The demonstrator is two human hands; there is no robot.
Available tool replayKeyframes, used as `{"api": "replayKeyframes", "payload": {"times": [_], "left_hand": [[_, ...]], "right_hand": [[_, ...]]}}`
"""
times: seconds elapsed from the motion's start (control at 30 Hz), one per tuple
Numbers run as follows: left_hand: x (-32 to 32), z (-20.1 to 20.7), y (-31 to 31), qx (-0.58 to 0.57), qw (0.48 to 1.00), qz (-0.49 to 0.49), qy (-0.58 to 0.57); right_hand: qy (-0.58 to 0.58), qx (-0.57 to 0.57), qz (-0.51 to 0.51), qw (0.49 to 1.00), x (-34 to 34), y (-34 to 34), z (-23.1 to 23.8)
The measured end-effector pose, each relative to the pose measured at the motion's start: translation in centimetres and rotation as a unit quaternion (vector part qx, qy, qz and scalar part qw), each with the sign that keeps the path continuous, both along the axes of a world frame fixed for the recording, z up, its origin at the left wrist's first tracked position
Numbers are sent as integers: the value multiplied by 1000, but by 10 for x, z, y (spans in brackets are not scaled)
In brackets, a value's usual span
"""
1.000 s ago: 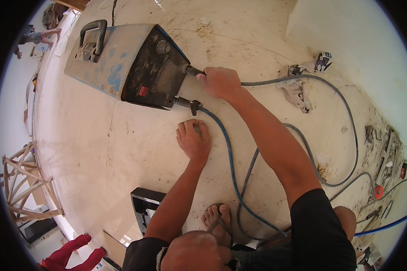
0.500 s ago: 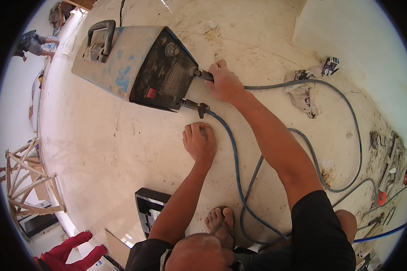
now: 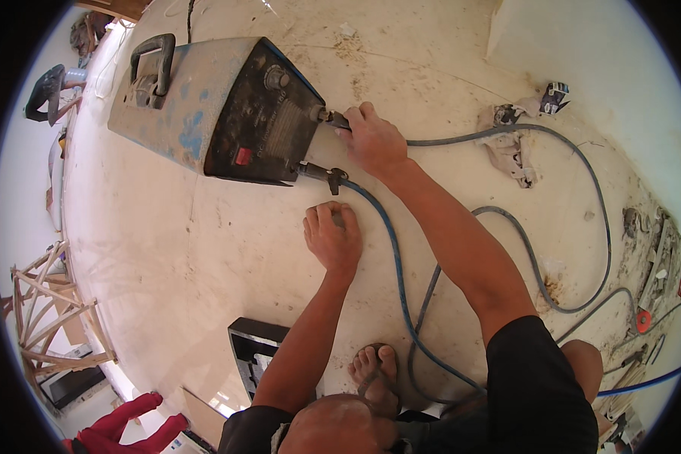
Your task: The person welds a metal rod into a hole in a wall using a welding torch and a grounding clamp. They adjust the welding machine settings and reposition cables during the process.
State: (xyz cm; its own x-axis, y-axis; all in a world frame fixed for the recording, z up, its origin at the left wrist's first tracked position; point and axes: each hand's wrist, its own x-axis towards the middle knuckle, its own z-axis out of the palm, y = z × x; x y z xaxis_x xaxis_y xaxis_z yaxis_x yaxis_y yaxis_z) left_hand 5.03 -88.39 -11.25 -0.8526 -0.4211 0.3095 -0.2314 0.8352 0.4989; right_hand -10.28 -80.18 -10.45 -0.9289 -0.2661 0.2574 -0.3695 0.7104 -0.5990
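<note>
A dusty welding machine with a black handle, a dark front panel and a red switch sits on the floor at the upper left. My right hand is wrapped round the cable plug at the panel's upper socket; a grey cable runs from it to the right. Below, a second plug with a blue cable sits at the lower socket, untouched. My left hand rests near the floor just under that plug, its fingers curled in. Whatever lies inside those fingers is hidden.
A black open case lies beside my left forearm. Looped cables cross the floor at right, near a crumpled rag. Scraps and tools line the right wall. A wooden frame and other people stand at left.
The view has shifted slightly, so the machine appears a little farther left. My right hand stays on the upper plug and my left hand stays curled. The person at far upper left has changed posture.
</note>
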Motion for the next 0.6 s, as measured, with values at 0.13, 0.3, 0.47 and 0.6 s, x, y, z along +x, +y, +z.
{"api": "replayKeyframes", "payload": {"times": [0.13,0.3,0.47,0.6], "left_hand": [[2,-2,-2,-2,1000,-3,9],[2,-2,-2,-4,1000,0,1],[2,-1,0,5,1000,-3,-2],[1,-1,3,1,1000,9,-19]], "right_hand": [[9,-17,14,1000,-1,-1,-4],[-4,-11,13,1000,-2,-8,-6],[104,-26,-9,994,-3,-12,-14],[69,-40,-16,997,-1,-18,-12]]}}
